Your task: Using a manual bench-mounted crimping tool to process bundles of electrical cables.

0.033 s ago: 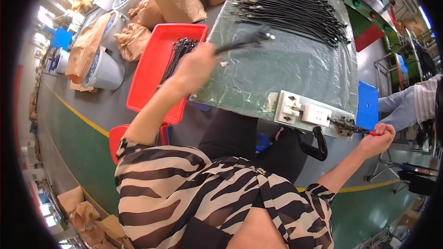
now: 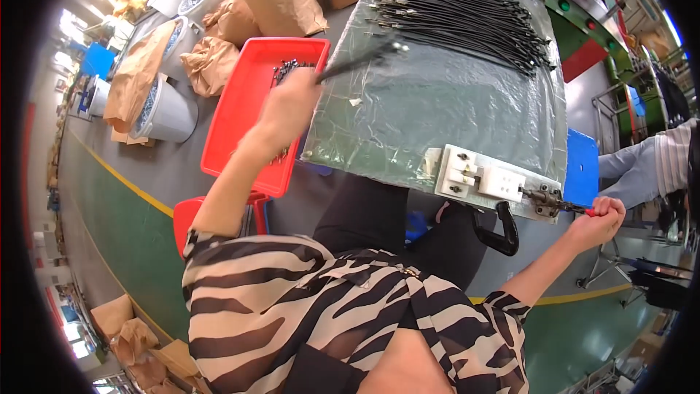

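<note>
My left hand is closed around a small bunch of black cables, above the red tray at the table's left edge. The cables' bright ends point right over the table and are blurred. More short black cables lie in the tray, partly hidden by my hand. At the table's near right corner, my right hand wraps round the red handle of a metal toggle clamp. The clamp sits on a white fixture plate with white blocks.
Black cables lie in rows across the far part of the plastic-covered table. A black C-clamp hangs at its near edge. Grey buckets and brown paper bags stand at the left. Another person's arm shows at right.
My left hand has moved left, over the red tray, carrying the bunch of cables with it. My right hand stays on the clamp handle.
</note>
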Action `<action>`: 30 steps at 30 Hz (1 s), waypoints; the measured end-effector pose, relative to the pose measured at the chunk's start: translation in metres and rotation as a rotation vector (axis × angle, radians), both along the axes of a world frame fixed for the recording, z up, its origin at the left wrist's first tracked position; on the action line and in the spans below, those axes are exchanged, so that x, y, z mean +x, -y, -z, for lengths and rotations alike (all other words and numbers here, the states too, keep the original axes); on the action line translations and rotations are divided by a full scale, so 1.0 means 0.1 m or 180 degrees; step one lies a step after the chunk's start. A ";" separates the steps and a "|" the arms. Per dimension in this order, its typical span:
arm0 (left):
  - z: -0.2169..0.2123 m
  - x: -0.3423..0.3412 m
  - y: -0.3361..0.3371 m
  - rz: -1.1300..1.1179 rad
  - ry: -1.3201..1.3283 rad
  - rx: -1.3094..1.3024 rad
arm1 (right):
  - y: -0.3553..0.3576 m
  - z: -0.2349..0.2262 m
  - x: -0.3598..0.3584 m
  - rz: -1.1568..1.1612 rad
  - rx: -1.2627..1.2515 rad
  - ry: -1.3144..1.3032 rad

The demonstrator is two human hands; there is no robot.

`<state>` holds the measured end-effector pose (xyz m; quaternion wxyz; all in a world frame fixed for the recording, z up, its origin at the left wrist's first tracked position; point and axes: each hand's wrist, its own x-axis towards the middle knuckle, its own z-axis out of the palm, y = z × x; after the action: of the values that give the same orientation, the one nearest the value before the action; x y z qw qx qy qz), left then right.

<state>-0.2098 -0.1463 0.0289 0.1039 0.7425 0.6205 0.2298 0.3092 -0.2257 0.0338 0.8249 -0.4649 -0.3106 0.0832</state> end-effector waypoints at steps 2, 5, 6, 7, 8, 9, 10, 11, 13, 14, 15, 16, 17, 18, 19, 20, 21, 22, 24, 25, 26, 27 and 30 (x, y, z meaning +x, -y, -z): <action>0.23 -0.65 0.06 -0.0526 -0.0168 0.0308 | -0.04 -0.05 -0.13 0.0039 0.0016 -0.0031; 0.67 -1.49 0.07 -0.0978 -0.0323 0.0487 | -0.13 0.03 -0.19 0.0071 -0.0100 -0.0032; 0.82 -1.69 0.00 -0.1036 -0.0351 0.0480 | -0.13 0.04 -0.16 0.0061 -0.0086 -0.0034; 0.97 -1.84 -0.13 -0.1090 -0.0324 0.0308 | -0.13 0.06 -0.11 0.0065 -0.0063 -0.0033; 1.10 -1.96 -0.26 -0.1133 -0.0303 0.0138 | -0.13 0.05 -0.08 0.0185 -0.0031 0.0042; 1.23 -2.04 -0.35 -0.1108 -0.0543 0.0174 | -0.13 0.04 -0.11 0.0173 -0.0034 0.0041; 1.31 -2.10 -0.43 -0.1096 -0.0794 0.0229 | -0.15 0.01 -0.17 0.0152 -0.0030 0.0025; 1.35 -2.11 -0.56 -0.0962 -0.0723 0.0288 | -0.16 0.01 -0.19 0.0145 -0.0038 0.0052; 1.34 -2.05 -0.89 -0.0896 -0.1025 0.0419 | -0.17 -0.02 -0.24 0.0106 -0.0040 0.0058; 1.19 -1.84 -1.10 -0.0794 -0.0970 0.0481 | -0.17 -0.02 -0.26 0.0079 -0.0053 0.0038; 0.94 -1.46 -1.27 -0.0290 -0.0499 0.0757 | -0.15 -0.04 -0.25 0.0114 -0.0030 0.0002; 0.67 -1.12 -1.38 0.0165 -0.0060 0.1020 | -0.15 -0.03 -0.23 0.0180 0.0012 0.0033; 0.46 -0.72 -1.52 0.0472 0.0074 0.1002 | -0.13 -0.01 -0.21 0.0200 0.0003 0.0085; 0.27 -0.32 -1.63 0.0754 0.0189 0.0980 | -0.12 0.00 -0.20 0.0193 -0.0010 0.0127; 0.15 0.10 -1.76 0.1026 0.0144 0.1003 | -0.09 -0.02 -0.18 0.0263 -0.0065 0.0119; 0.06 0.52 -1.88 0.1305 0.0102 0.1010 | -0.04 -0.03 -0.15 0.0310 -0.0053 0.0147; -0.03 0.78 -1.98 0.1521 0.0138 0.0926 | -0.06 -0.02 -0.18 0.0291 -0.0054 0.0116; -0.05 1.04 -2.13 0.1741 0.0179 0.0835 | -0.08 -0.02 -0.19 0.0278 -0.0062 0.0089; 0.05 1.50 -2.52 0.1793 -0.0208 0.0732 | -0.10 -0.03 -0.23 0.0258 -0.0021 0.0066; 0.12 1.66 -2.68 0.1610 -0.0403 0.0739 | -0.13 0.00 -0.24 0.0285 0.0002 0.0082; 0.17 1.79 -2.83 0.1440 -0.0583 0.0752 | -0.13 0.00 -0.25 0.0330 0.0029 0.0108; 0.22 1.85 -2.96 0.1403 -0.0606 0.0768 | -0.14 0.00 -0.28 0.0310 0.0024 0.0062; 0.30 2.02 -3.23 0.0925 -0.0590 0.0337 | -0.15 0.02 -0.29 0.0214 0.0050 0.0203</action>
<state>-0.0083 0.1771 -0.0015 0.0390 0.8468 0.5007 0.1752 0.2803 -0.2109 0.0323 0.8206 -0.4710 -0.3216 0.0382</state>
